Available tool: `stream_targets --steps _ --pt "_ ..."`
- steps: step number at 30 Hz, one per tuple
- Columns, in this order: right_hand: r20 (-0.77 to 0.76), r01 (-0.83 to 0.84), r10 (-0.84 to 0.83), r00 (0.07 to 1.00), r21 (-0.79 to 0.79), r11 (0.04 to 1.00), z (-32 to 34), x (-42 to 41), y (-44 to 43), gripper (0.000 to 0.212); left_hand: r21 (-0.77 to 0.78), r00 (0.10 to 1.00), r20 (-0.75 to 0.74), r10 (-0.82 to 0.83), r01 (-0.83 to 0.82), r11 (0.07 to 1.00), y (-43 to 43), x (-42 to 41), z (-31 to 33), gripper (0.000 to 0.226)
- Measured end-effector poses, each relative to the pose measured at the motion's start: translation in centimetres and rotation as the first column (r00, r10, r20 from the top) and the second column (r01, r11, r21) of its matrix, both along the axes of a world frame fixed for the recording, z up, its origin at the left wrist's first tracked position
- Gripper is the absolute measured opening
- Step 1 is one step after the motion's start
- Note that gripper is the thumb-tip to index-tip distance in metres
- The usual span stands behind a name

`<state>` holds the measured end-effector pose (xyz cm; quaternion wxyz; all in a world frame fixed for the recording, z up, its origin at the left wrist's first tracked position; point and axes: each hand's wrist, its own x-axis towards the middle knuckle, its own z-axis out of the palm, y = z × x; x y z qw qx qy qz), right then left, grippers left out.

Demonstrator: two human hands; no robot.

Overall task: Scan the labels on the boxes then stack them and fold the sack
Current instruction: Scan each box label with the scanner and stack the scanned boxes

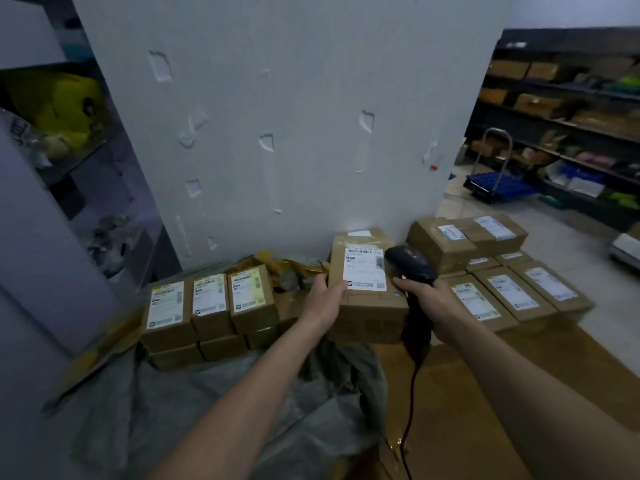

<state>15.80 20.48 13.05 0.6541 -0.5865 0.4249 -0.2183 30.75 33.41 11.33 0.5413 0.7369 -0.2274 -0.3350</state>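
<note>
My left hand [323,301] grips the left edge of a brown cardboard box [370,306] with a white label [365,267] facing up. My right hand [424,295] holds a black corded barcode scanner [412,263], its head just right of the label. To the left stands a stack of labelled boxes [211,306], two layers high. On the right lie more labelled boxes [509,289] in rows, with a taller stack [464,237] behind them. A grey woven sack [214,407] lies crumpled on the floor under my arms.
A white wall [277,116] rises right behind the boxes. Shelving with a yellow bag [52,102] is at the left. A blue hand trolley [495,181] and dark shelves of goods [571,109] stand at the far right. Flat brown cardboard [485,393] covers the floor on the right.
</note>
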Motion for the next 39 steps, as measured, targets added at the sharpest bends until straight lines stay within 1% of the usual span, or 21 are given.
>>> stream_targets --steps 2,5,6,7,10,11,13,16,19,23,29,32,35,37,39 --pt "-0.001 0.003 -0.003 1.000 -0.018 1.000 0.6 -0.5 0.8 0.031 -0.014 1.000 -0.013 0.007 -0.008 1.000 0.6 -0.5 0.3 0.042" --pt "0.010 0.021 -0.021 1.000 -0.037 0.999 1.5 -1.6 1.6 0.016 -0.019 1.000 -0.016 0.023 -0.024 1.000 0.8 -1.5 0.5 0.044" --pt "0.017 0.022 -0.021 1.000 -0.036 0.999 1.7 -1.9 1.7 0.014 -0.020 0.999 -0.015 0.034 -0.034 0.999 0.8 -1.9 0.4 0.045" --pt "0.013 0.019 -0.019 1.000 -0.035 0.999 1.9 -2.1 1.9 0.017 -0.018 0.999 -0.014 0.047 -0.047 0.999 0.9 -2.3 0.3 0.046" --pt "-0.031 -0.022 0.020 0.999 -0.044 0.999 2.2 -3.0 1.8 0.040 -0.013 0.996 -0.022 0.091 -0.091 0.996 1.0 -3.3 0.1 0.048" --pt "-0.041 -0.035 0.033 0.999 -0.051 0.998 2.4 -3.2 1.9 0.040 -0.008 0.994 -0.025 0.104 -0.104 0.995 1.3 -3.6 0.2 0.048" --pt "-0.035 -0.057 0.055 0.998 -0.057 0.997 2.6 -3.4 2.4 0.031 -0.006 0.991 -0.034 0.127 -0.127 0.992 2.3 -4.0 0.6 0.047" --pt "-0.027 -0.097 0.096 0.995 -0.024 0.995 2.5 -2.6 4.0 0.023 0.001 0.986 -0.035 0.161 -0.161 0.987 4.7 -4.0 1.4 0.045" --pt "-0.024 -0.164 0.165 0.986 0.030 0.986 2.1 -1.2 6.2 0.027 0.023 0.977 -0.024 0.212 -0.212 0.977 7.8 -3.4 2.0 0.044" --pt "-0.002 -0.232 0.232 0.973 0.029 0.972 1.9 1.5 9.8 0.029 0.044 0.961 0.024 0.277 -0.278 0.960 12.1 -1.8 2.3 0.046" --pt "-0.003 -0.278 0.279 0.960 0.040 0.960 1.6 6.0 15.2 0.032 0.023 0.929 0.047 0.367 -0.369 0.929 18.0 1.2 1.9 0.045" --pt "-0.027 -0.280 0.281 0.959 0.033 0.959 1.4 8.7 18.6 0.040 0.006 0.914 0.043 0.403 -0.403 0.915 21.5 3.6 1.5 0.043" --pt "-0.032 -0.282 0.283 0.959 0.027 0.959 1.1 11.5 22.5 0.027 0.003 0.911 0.052 0.408 -0.409 0.913 25.3 6.4 0.7 0.043" --pt "-0.036 -0.287 0.288 0.957 0.031 0.957 0.7 13.5 25.1 0.028 0.007 0.909 0.036 0.414 -0.415 0.910 27.9 8.6 0.2 0.044" --pt "-0.047 -0.299 0.300 0.953 0.029 0.954 0.2 15.4 27.5 0.028 0.021 0.906 -0.012 0.424 -0.424 0.906 30.2 10.6 -0.4 0.045"
